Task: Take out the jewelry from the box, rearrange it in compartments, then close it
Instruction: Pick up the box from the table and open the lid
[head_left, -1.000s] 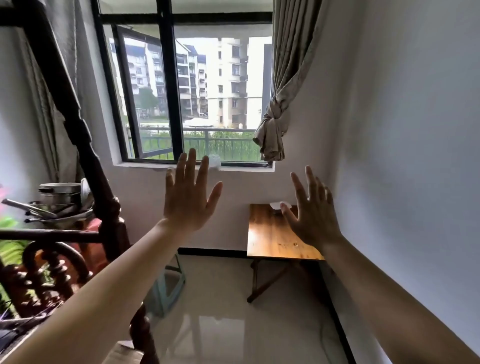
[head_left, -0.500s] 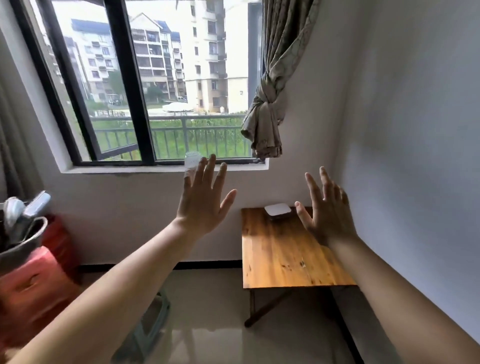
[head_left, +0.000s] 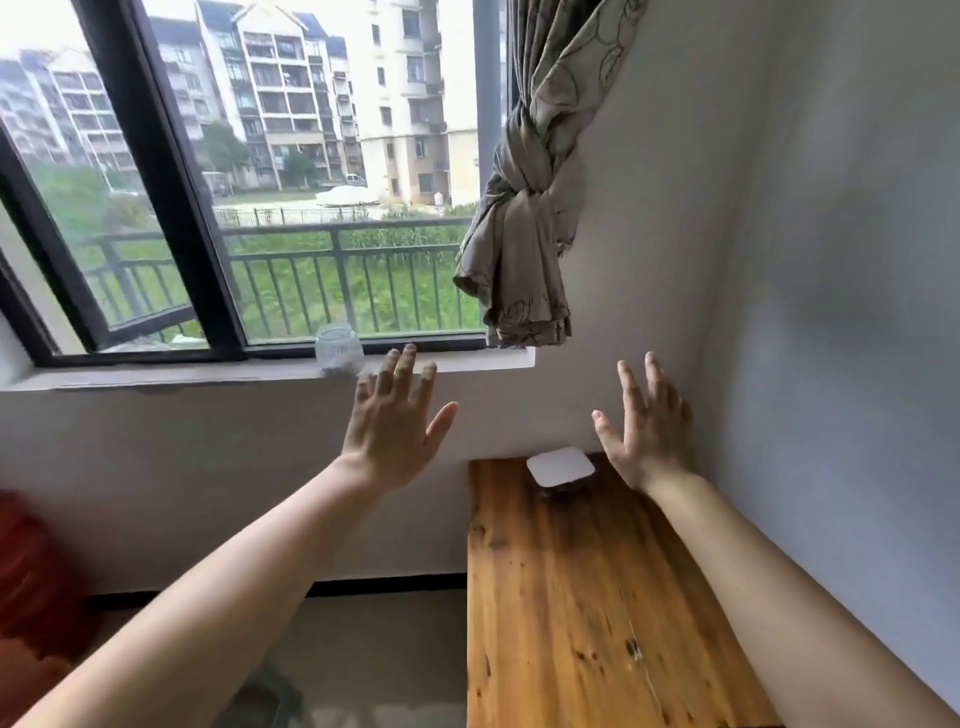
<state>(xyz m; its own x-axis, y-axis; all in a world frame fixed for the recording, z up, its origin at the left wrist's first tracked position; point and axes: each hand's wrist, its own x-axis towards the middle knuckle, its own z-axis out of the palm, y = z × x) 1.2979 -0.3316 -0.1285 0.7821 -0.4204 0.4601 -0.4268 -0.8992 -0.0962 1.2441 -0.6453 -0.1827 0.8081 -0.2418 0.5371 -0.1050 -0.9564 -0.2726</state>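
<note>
At the far left edge of the view, low down, a blurred red shape (head_left: 31, 577) sits against the wall; what it is cannot be told. Above it a black-framed window (head_left: 171, 171) fills the upper left, with a railing, grass and apartment blocks outside. On the white sill (head_left: 208, 375) stands a small clear glass jar (head_left: 338, 349), just left of the left hand's raised fingertips.

The left hand (head_left: 392, 434) is held up in the air in front of the wall under the sill, back toward the camera, fingers spread and thumb out to the right. It is fully open and holds nothing. Its bare forearm runs down to the lower left corner.

Right of that hand, a knotted, patterned grey-brown curtain (head_left: 524, 228) hangs beside the window's right edge, its bunched end just above the sill.

Below, a wooden table (head_left: 582, 613) stands in the corner of the room, pushed up to the walls. At its far end rests the box (head_left: 561, 466), small, white-topped with rounded corners and a dark base, its lid shut. No jewelry shows.

The right hand (head_left: 647, 436) hovers above the table's far right corner, just right of the box and apart from it, fingers splayed upward, open and empty. A plain pale wall (head_left: 841, 312) takes up the right side.
</note>
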